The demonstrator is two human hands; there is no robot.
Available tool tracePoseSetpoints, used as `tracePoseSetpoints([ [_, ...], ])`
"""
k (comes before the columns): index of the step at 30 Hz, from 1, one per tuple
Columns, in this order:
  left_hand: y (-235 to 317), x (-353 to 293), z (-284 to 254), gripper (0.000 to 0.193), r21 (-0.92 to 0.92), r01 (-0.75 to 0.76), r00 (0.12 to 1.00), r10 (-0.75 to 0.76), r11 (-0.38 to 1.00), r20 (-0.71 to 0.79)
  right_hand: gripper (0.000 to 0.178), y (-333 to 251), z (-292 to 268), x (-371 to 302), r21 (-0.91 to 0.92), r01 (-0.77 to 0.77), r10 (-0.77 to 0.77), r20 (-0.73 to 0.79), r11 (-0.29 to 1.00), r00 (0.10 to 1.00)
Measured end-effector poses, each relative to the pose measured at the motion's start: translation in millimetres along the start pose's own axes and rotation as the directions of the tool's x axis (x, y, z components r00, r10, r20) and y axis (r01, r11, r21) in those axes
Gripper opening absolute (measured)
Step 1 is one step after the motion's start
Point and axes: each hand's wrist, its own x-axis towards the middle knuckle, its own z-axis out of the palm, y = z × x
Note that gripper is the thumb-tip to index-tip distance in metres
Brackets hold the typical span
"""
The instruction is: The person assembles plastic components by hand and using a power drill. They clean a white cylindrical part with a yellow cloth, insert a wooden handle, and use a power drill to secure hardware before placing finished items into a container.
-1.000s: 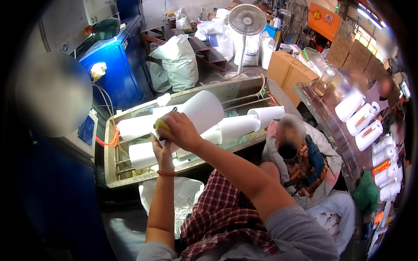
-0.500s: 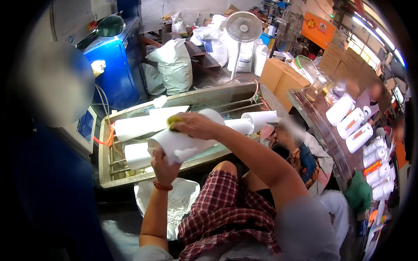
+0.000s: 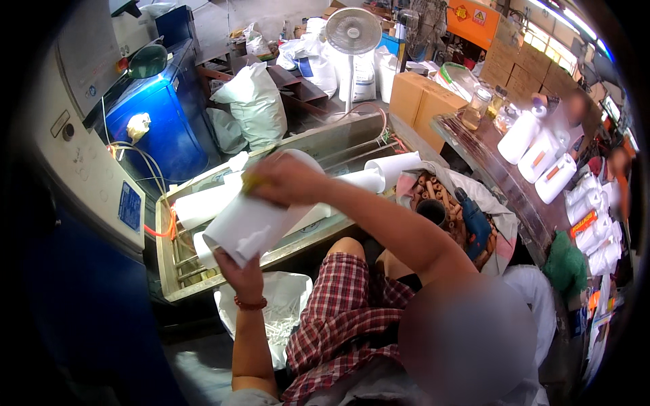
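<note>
My left hand (image 3: 242, 276) grips the lower end of a white cylinder-shaped roll (image 3: 252, 222), tilted up and away to the right. At its lower end a loose white edge hangs near my fingers. My right hand (image 3: 294, 179) is closed on a small yellow pad (image 3: 253, 183), pressed against the roll's upper side; most of the pad is hidden by the fingers. Beneath lies a long wooden trough (image 3: 298, 254) with metal rods. More white rolls rest in it, among them one at the left (image 3: 196, 206) and one at the right (image 3: 393, 169).
A white-lined bin (image 3: 277, 325) with white scraps stands below the trough. To the right, a sack (image 3: 497, 223) holds brown tubes and a blue power drill (image 3: 472, 220). A dark table (image 3: 487, 159) bears white rolls and jars. A fan (image 3: 353, 31), sacks and a blue cabinet (image 3: 156, 111) stand behind.
The roll has tipped more steeply, its near end lower and to the left. Both hands have shifted with it, my right hand rising slightly. The view has turned a little.
</note>
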Motion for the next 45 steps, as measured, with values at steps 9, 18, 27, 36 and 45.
tracePoseSetpoints([
  [9,19,-3,23,0.045,-0.387,0.27,0.935,-0.337,0.882,-0.114,0.052,-57,55,-55,-0.382,0.199,-0.312,-0.262,0.903,0.913],
  [18,45,-21,25,0.057,-0.276,0.408,0.906,-0.423,0.87,0.004,0.043,-9,-7,-93,0.03,-0.376,0.322,-0.581,0.926,0.748],
  [27,36,-37,18,0.054,-0.371,0.484,0.871,-0.475,0.792,0.122,0.038,-39,-2,-153,0.522,-0.407,0.604,-0.288,0.749,0.743],
  [36,-15,-51,-49,0.048,-0.369,0.618,0.778,-0.608,0.694,0.159,0.037,7,75,-223,0.129,-0.347,0.368,-0.245,0.929,0.897],
  [45,-47,-67,-100,0.055,-0.707,0.573,0.711,-0.681,0.415,0.175,0.026,93,157,-185,-0.227,-0.721,0.648,0.661,0.654,0.379],
])
